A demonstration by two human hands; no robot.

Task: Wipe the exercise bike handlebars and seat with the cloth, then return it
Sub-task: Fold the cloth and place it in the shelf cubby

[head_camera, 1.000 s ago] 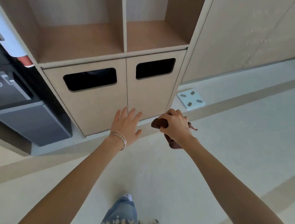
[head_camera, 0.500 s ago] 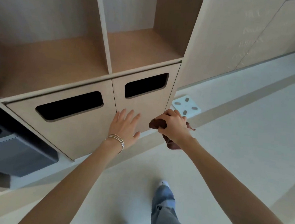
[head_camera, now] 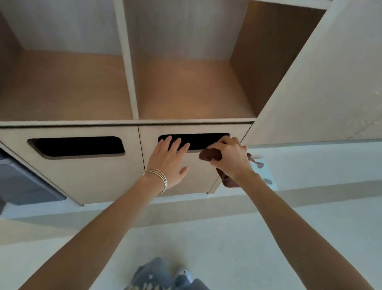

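A dark brown cloth (head_camera: 210,155) is bunched in my right hand (head_camera: 231,158), which is closed on it just below the right end of the dark slot (head_camera: 199,139) in the right cabinet door. More of the cloth hangs under my wrist. My left hand (head_camera: 169,160) is flat and open against that same door, fingertips at the slot's lower edge, thin bangles on the wrist. The exercise bike is out of view.
The wooden cabinet (head_camera: 190,91) has two open shelf cubbies above two doors; the left door has its own slot (head_camera: 76,146). A dark grey machine (head_camera: 9,179) stands at the left. A pale blue scale (head_camera: 266,174) lies on the floor behind my right wrist.
I have stepped closer to the cabinet. Both hands rose from the lower door up to the right slot, the right one still gripping the cloth.
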